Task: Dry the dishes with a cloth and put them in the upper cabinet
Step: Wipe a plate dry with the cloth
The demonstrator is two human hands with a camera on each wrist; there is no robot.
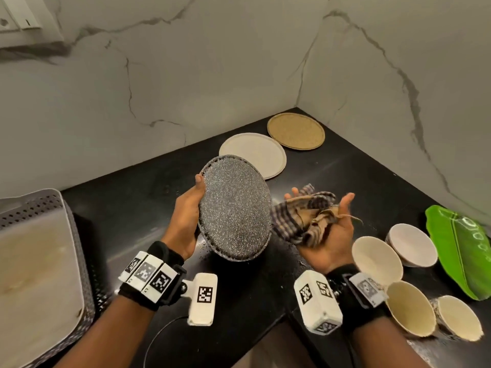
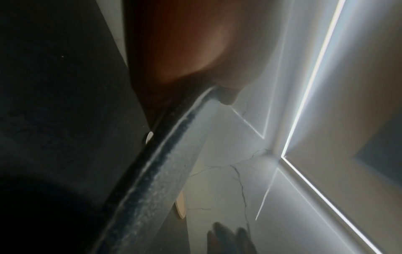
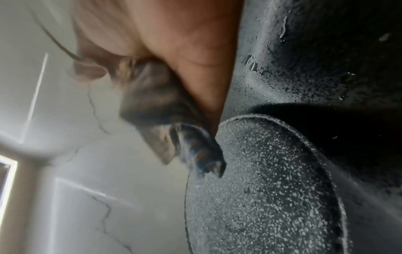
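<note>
**dishguy:** Head view first. The left hand point(image 1: 187, 221) has the speckled dark plate point(image 1: 235, 211) by its left edge, thumb curled over the rim, plate tipped up on edge above the black counter point(image 1: 132, 221) with its face turned toward the camera and a bit to the right. The right hand point(image 1: 328, 235) is palm-up just beside the plate's right edge, fingers spread and mostly straight, the checked cloth point(image 1: 305, 219) bunched loose in the palm. So the plate lies straight to the left of the cloth hand, and that hand's the nearer one to its face. I'd guess the wipe comes in sideways from the right.

**rinse_repeat:** What does the left wrist camera add?

**dishguy:** Mostly blur. You get the plate rim point(image 2: 165, 154) running diagonally with the palm point(image 2: 195, 51) pressed against it near the top. Can't count fingers there.

**rinse_repeat:** And the right wrist?

**dishguy:** The plate's speckled face point(image 3: 261, 189) fills the lower right, and a corner of the cloth point(image 3: 174, 128) hangs off the palm right at its edge, touching or nearly, can't tell which. There are water drops on the counter point(image 3: 304, 51) behind. The cream plate point(image 1: 252, 155), tan plate point(image 1: 296, 131) and bowls point(image 1: 377, 258) sit on the counter.
</note>
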